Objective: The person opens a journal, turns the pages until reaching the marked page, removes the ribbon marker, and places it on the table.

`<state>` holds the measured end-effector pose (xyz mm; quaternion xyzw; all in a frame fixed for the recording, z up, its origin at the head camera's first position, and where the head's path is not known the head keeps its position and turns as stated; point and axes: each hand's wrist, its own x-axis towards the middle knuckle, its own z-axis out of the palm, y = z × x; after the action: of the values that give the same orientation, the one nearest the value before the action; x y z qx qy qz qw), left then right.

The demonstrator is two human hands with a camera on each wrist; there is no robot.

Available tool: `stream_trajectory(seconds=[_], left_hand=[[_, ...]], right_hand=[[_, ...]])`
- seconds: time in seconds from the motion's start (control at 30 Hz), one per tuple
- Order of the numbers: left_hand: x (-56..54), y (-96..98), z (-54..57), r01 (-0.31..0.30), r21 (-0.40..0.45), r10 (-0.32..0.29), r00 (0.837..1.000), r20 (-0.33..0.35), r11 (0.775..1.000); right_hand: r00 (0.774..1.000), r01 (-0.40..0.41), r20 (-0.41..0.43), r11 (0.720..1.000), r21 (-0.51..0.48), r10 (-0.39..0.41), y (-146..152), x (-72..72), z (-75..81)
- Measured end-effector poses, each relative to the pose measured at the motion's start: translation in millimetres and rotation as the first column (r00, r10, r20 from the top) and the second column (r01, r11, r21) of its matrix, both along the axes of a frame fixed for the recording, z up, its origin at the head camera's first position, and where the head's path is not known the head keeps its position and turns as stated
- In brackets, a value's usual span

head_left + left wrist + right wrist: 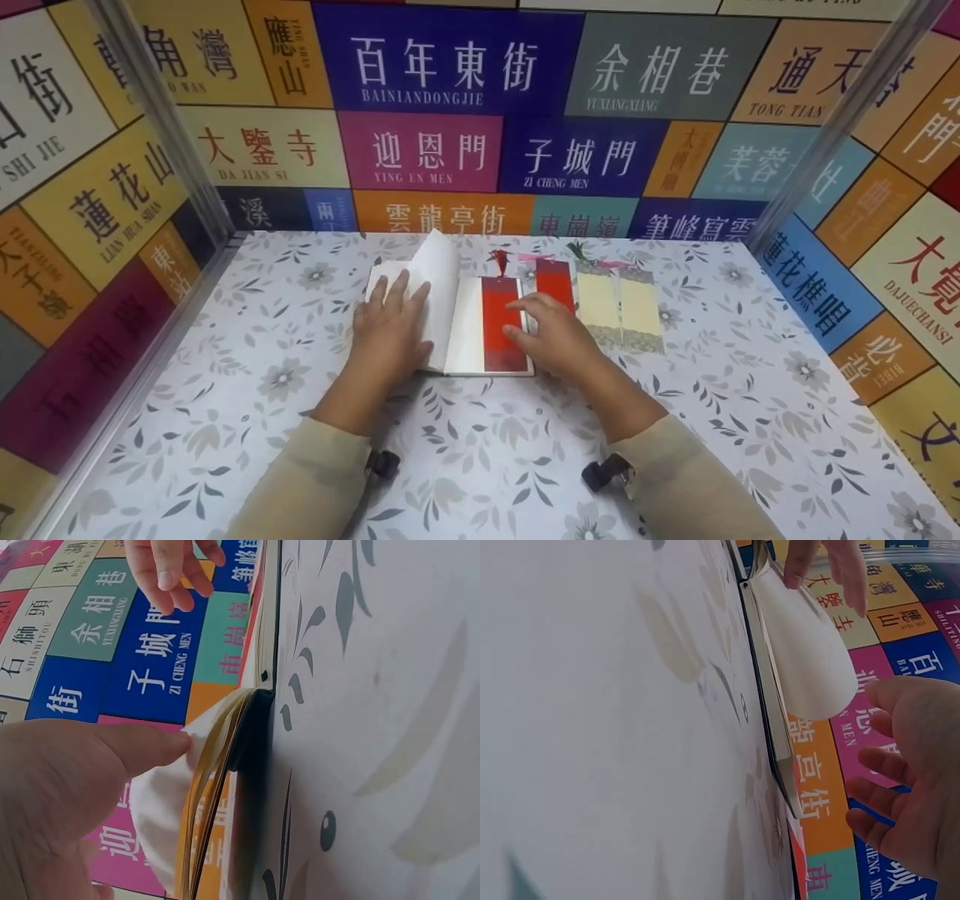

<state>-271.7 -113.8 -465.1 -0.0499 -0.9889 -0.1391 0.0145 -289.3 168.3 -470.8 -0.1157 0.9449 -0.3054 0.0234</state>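
A small notebook (466,322) lies open on the table, and one page (439,289) curves up near its spine. My left hand (390,322) rests on the left-hand pages with its fingers spread. In the left wrist view, the thumb of that left hand (75,787) touches the raised page (154,802). On the right-hand page lies a red bookmark (501,330) with a red tassel (501,261). Beside its right edge is my right hand (562,337), fingers loosely bent. The right wrist view shows nothing held in this right hand (919,772).
Right of the notebook lie another red bookmark (553,279), partly behind my right hand, and two cream bookmarks, one left (598,300) and one right (637,304). Pink and dark green tassels (577,251) lie above them. Panels with printed characters (450,64) enclose the floral-covered table (247,360).
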Motion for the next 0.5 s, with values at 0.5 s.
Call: stream_trajectory(seconds=[0.5], left_hand=[[12.2,0.4,-6.4,0.212,-0.050,-0.201,0.965,0.170,0.976]], right_hand=[[0.990,-0.123,0.091,0.966,0.226,0.105,-8,-28.8,-8.0]])
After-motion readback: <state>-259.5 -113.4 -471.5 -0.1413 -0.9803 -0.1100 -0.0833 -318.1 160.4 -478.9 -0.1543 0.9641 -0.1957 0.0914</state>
